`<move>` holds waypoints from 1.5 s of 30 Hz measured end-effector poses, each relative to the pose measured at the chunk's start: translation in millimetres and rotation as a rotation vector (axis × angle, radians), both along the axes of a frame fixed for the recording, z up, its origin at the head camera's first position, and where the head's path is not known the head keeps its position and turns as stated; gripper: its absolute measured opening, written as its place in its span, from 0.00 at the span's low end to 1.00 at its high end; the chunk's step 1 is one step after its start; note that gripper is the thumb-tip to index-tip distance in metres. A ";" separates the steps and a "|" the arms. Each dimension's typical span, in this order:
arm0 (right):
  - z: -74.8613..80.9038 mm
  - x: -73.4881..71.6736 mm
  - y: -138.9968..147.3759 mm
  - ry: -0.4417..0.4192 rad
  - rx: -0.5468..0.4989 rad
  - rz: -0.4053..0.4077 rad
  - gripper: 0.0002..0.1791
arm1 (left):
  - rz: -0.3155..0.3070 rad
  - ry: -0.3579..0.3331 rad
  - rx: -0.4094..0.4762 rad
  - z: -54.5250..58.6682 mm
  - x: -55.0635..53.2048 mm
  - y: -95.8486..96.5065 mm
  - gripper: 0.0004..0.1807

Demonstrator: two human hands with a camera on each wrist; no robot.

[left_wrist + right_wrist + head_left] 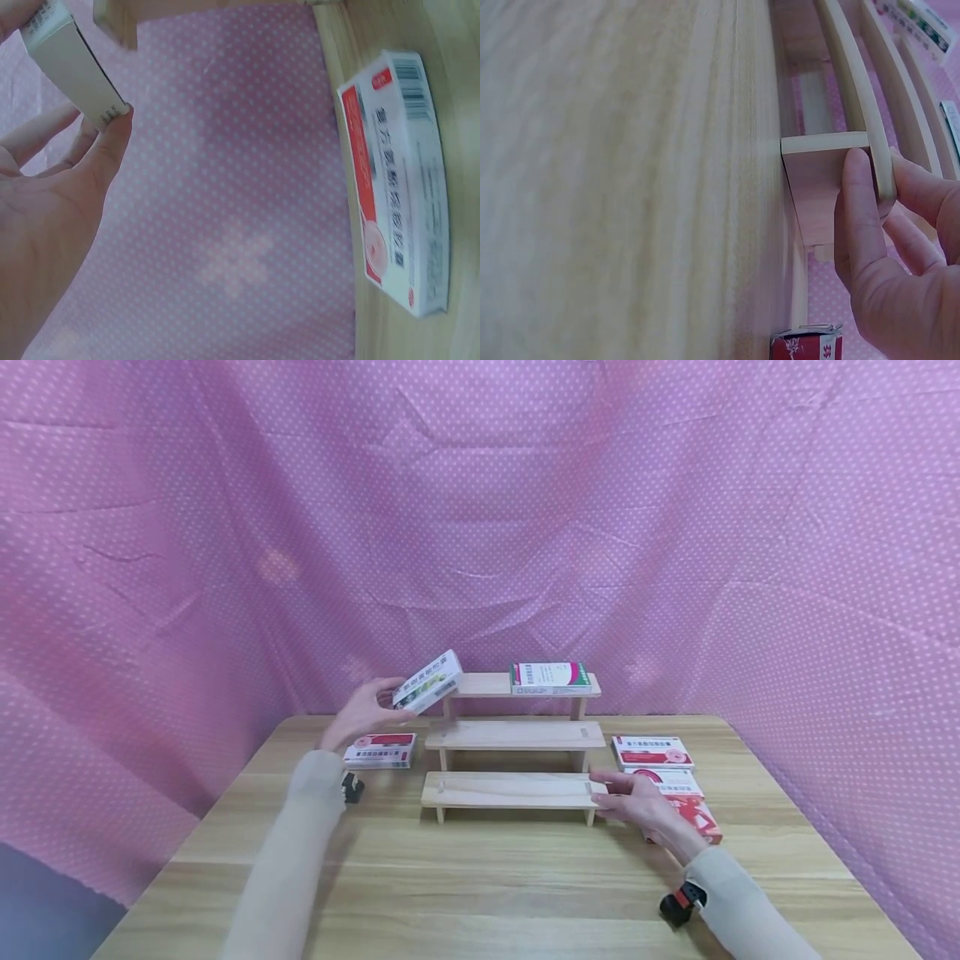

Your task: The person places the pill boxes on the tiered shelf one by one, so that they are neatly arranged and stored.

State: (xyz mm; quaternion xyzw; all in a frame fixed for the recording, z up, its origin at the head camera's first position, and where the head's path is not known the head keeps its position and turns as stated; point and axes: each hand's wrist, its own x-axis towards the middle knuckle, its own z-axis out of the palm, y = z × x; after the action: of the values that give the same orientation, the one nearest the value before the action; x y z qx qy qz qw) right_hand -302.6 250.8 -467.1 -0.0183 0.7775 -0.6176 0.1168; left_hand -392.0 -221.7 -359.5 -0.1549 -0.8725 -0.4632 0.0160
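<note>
My left hand (366,708) holds a white medicine box (429,683) by its end, tilted, beside the left end of the top step of a three-step wooden display stand (513,735). In the left wrist view the thumb and fingers pinch that box (71,67). My right hand (636,803) grips the right end of the stand's lowest step (510,787); the right wrist view has thumb and fingers on opposite faces of the board (866,97). A green-and-white medicine box (551,677) lies on the right part of the top step.
Left of the stand, a red-and-white medicine box (380,750) lies on the wooden table (480,893). Several more red-and-white boxes (652,752) lie to the right, partly behind my right hand. A pink dotted curtain (480,527) hangs behind the table.
</note>
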 end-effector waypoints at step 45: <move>1.5 -5.3 -10.5 -0.006 -0.044 -0.022 0.31 | -0.184 0.037 -0.194 24.7 -57.6 58.0 0.42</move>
State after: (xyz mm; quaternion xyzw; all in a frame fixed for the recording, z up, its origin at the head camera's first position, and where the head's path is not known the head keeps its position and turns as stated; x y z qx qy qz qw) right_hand -307.9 240.3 -465.7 -0.0105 0.7637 -0.6357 0.1117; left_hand -449.6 -163.8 -334.7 -0.2435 -0.8948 -0.3734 -0.0256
